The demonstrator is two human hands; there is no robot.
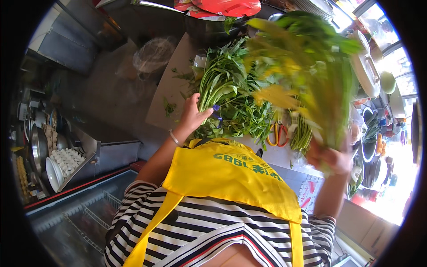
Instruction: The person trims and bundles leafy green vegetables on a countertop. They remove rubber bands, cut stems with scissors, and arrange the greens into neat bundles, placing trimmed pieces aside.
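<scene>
My left hand is closed around the stems of a bunch of leafy greens, beside a blue tie. At the right my right hand grips the stem end of a large leafy bunch with some yellow leaves; both are blurred. Between the hands a heap of greens covers part of the table. Scissors with orange and red handles lie near the table's front edge, next to a small bundle of cut stems.
A plastic bag is left of the table. An open-topped chest with wire racks stands at the lower left, and egg trays sit beyond it. A red lid-like object is at the far side. Bowls and vegetables crowd the right.
</scene>
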